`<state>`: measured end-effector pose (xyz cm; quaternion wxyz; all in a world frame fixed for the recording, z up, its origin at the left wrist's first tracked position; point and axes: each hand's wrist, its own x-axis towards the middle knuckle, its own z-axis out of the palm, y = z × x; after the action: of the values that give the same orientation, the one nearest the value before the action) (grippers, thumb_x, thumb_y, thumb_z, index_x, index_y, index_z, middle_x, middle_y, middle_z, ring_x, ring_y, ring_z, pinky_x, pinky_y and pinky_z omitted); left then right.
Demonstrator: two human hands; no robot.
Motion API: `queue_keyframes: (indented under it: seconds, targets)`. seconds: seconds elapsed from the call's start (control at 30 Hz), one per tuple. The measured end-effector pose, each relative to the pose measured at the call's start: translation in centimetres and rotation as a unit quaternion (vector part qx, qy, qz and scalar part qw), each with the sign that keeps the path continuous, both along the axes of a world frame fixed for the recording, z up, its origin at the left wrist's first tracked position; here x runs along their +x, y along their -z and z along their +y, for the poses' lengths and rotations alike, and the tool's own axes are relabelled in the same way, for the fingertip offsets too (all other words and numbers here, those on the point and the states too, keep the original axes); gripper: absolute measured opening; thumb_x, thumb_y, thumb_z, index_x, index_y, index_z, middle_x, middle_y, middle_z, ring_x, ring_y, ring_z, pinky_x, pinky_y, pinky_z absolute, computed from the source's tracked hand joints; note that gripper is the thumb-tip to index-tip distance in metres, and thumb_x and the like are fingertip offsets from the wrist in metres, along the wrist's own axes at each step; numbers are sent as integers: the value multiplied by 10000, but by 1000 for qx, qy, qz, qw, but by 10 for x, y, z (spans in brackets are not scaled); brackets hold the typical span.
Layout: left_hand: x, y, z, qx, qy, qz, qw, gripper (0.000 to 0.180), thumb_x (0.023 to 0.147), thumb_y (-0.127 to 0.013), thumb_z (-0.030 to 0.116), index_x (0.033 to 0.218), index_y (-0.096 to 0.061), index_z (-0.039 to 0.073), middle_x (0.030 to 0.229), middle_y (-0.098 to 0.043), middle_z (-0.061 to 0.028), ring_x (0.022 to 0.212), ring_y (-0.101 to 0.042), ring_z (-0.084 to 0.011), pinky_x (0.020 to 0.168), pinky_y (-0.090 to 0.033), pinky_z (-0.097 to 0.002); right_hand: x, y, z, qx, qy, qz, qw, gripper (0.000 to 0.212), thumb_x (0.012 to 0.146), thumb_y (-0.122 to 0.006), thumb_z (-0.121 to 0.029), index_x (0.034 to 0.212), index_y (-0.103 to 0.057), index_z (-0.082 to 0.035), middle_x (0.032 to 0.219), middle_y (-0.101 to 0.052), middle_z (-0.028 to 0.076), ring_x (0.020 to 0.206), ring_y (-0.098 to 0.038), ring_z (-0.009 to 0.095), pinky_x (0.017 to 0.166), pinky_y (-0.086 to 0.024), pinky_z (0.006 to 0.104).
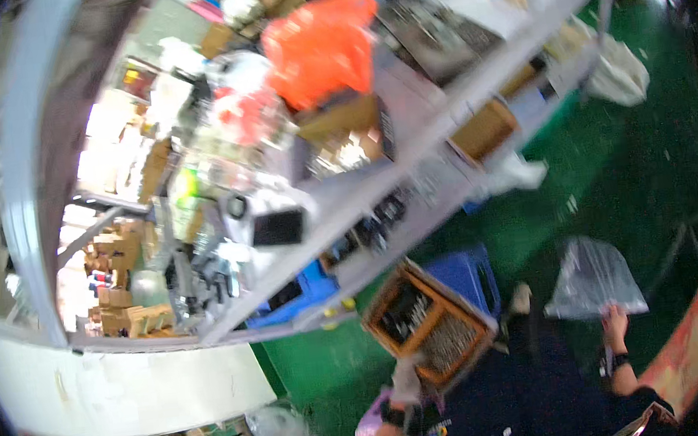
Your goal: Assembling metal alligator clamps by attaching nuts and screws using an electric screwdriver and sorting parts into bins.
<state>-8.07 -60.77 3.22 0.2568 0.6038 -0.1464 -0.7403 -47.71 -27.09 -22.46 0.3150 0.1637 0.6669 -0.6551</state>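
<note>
On the right, my right hand [615, 320] pinches the edge of a clear plastic bag [592, 277], which spreads out over the green floor. Beside the near edge of a brown divided box [437, 306] is my left hand [406, 379], seemingly in a grey glove. Motion smears its fingers, so I cannot make out whether they touch the box or hold anything. One compartment of the box has dark pieces [407, 313]; the other has many small greyish pieces [450, 342]. A blue plastic stool or crate [468, 280] stands just behind the box.
A long workbench [340, 210] crosses the view, its top crowded with an orange bag [321, 46], an open carton [346, 137] and loose parts. Its lower shelf carries a blue bin [299, 295] and a cardboard tray [484, 130]. A white panel [141, 383] stands at left.
</note>
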Motion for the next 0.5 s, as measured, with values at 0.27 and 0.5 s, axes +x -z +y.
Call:
queue_keyframes:
  seconds: [0.27, 0.5]
  targets:
    - [98, 67, 76, -26, -110, 91, 989, 453, 860, -554, 457, 974, -616, 24, 756, -667, -146, 565, -611, -267, 489, -487, -356, -41, 65, 38, 102, -59, 121, 986, 104, 897, -521, -61, 934, -593, 4, 789, -595, 52, 628, -554, 130, 540, -438, 275]
    - [94, 52, 61, 3, -115, 19, 993, 425, 854, -560, 437, 967, -614, 31, 733, -652, -131, 547, -596, -255, 475, -475, -344, -34, 99, 49, 266, -272, 307, 872, 75, 792, -511, 2, 771, -580, 22, 687, -605, 102, 640, -600, 250, 566, -465, 382]
